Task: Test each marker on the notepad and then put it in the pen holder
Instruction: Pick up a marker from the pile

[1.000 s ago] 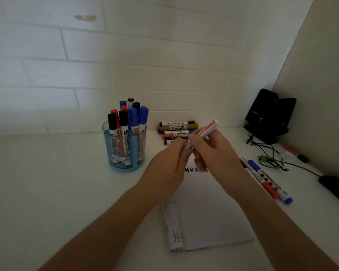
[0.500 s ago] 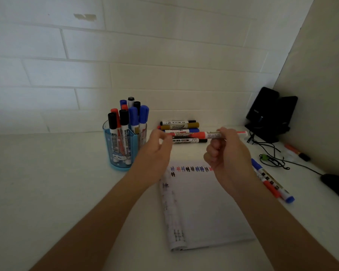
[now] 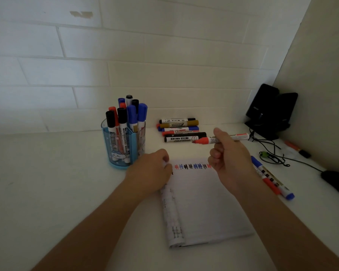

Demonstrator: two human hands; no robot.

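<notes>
Right hand [image 3: 231, 161]: fingers curled, gripping a red marker [image 3: 223, 139] held level above the top edge of the notepad [image 3: 204, 202], uncapped red tip pointing left. Left hand [image 3: 151, 169]: fingers curled under, resting at the notepad's top left corner; whether it holds anything cannot be told. Notepad: lies flat on the white desk [image 3: 47, 182], left pages rolled under, a row of red, blue and black hash marks [image 3: 193, 166] along its top. Pen holder [image 3: 123, 149]: blue, translucent, upright, just left of the left hand, with capped black, red and blue markers [image 3: 125, 118] standing in it. Six loose markers [image 3: 181, 130]: side by side by the wall, behind the notepad. Two markers [image 3: 270, 178]: red and blue, right of the notepad. Black speaker [image 3: 270, 110] and cables [image 3: 272, 153]: far right corner
</notes>
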